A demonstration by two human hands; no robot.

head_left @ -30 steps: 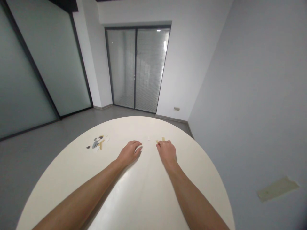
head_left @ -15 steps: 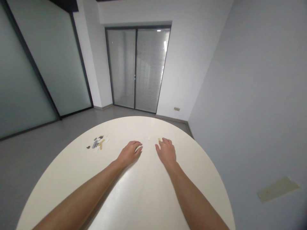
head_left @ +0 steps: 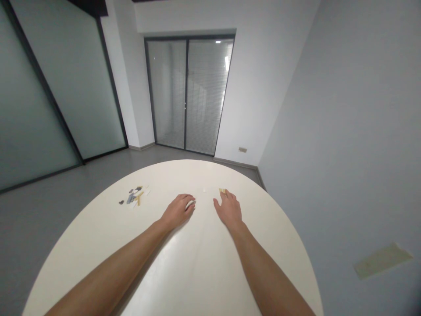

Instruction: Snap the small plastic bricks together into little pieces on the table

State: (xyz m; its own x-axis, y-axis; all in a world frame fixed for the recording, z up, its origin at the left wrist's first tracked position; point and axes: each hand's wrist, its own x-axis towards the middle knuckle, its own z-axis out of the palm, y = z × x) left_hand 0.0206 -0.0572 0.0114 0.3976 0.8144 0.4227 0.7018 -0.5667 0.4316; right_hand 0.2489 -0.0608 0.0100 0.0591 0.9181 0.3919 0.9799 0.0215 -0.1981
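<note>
- The left hand (head_left: 177, 210) lies palm down on the tabletop (head_left: 197, 272), a little left of the middle, with its fingers loosely curled.
- A small white piece (head_left: 190, 203) shows right at the left fingertips, partly covered by them. I cannot tell whether the hand pinches it or only rests against it.
- The right hand (head_left: 228, 208) lies flat and wide just right of the left one, the two hands near each other but apart. Its fingers stretch toward the far edge and it holds nothing.
- A tan piece (head_left: 222, 190) lies on the tabletop at the tips of the right hand's fingers, touching them or nearly so. It is too small to tell which.
- A tiny pale chip (head_left: 204, 190) lies alone on the far side of the gap between the hands, touched by neither.
- A scatter of small grey and tan parts (head_left: 133, 196) lies well to the left, apart from both hands.
- Both bare forearms run from the near edge up to the hands.
- Beyond the round tabletop are a grey floor (head_left: 98, 166) and glass doors (head_left: 187, 94).
</note>
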